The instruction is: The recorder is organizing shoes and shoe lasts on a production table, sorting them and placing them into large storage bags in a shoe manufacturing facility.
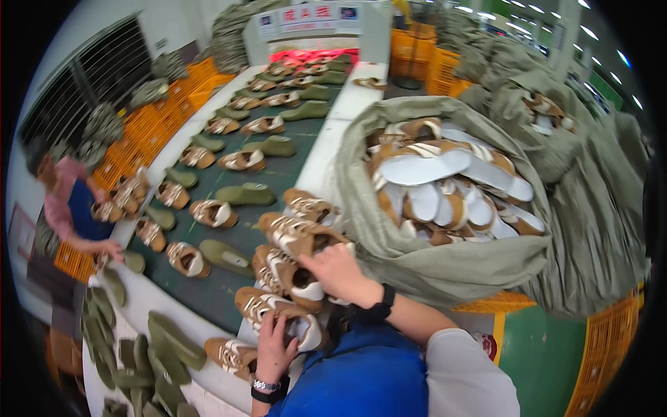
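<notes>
A row of tan and white shoe uppers lies along the near edge of the conveyor. My left hand (275, 349) rests at the opening of the nearer shoe upper (261, 306), its fingers bent over the rim. Farther up the row, my right hand (340, 275) is closed at the collar of another shoe upper (288, 231); its fingertips are partly hidden. Between them sits a third shoe upper (275, 267), and one more (226, 353) lies left of my left hand.
Shoe uppers and olive-green lasts (246, 194) line the dark green conveyor belt (208, 240). A large grey-green sack (375, 257) of shoes with white soles stands at my right. Loose lasts (174, 340) pile at lower left. Across the belt, a co-worker's hand (108, 248) reaches in.
</notes>
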{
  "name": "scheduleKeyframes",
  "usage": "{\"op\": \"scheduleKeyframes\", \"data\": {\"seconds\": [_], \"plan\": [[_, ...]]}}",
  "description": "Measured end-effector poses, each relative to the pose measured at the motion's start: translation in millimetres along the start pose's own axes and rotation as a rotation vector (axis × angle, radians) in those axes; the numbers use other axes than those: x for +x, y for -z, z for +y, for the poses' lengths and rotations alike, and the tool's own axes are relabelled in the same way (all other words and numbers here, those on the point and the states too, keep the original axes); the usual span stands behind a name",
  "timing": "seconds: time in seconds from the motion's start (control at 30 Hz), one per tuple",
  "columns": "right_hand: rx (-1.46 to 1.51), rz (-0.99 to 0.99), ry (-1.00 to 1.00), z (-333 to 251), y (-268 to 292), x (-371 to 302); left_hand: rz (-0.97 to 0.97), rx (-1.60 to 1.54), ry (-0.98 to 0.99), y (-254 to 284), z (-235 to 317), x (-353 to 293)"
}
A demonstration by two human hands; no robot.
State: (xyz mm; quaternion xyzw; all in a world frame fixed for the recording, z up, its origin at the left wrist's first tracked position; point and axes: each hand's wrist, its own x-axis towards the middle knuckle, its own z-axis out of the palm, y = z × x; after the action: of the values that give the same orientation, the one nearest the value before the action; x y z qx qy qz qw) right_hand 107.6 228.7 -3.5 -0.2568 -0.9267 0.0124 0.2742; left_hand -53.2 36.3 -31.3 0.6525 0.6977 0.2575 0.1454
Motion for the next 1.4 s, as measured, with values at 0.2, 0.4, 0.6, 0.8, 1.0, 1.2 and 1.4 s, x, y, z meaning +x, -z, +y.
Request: {"op": "scheduleKeyframes", "data": {"seconds": [0.2,0.4,0.6,0.8,1.0,1.2,1.4], "plan": [[-0.022,-0.338,0.137,-0.7,2.2,-25.1,0.003,0.004,0.016,-6.4,-10.3,5.1],[0.138,-0.165,-0.294,88.8,93.8,-2.2,-0.016,-0.004,0.030,-1.8,-10.7,-7.1],[-0.224,0.245,-1.064,307.6,115.3,-54.8,-0.053,0.024,0.024,5.8,0.2,-5.3],[-0.003,0.358,-1.141,377.3,97.7,-94.8,-0.113,-0.045,0.044,10.8,5.5,-5.1],[0.463,-0.066,-0.976,342.9,84.5,-53.8,-0.043,0.021,0.037,6.4,-6.2,-9.4],[0.890,-0.042,-0.939,335.6,86.0,-80.8,0.015,0.033,0.014,6.6,-1.7,1.9],[0.810,0.302,-0.852,283.4,140.3,-69.5,0.022,-0.002,-0.042,4.0,-3.8,-5.3]]}}
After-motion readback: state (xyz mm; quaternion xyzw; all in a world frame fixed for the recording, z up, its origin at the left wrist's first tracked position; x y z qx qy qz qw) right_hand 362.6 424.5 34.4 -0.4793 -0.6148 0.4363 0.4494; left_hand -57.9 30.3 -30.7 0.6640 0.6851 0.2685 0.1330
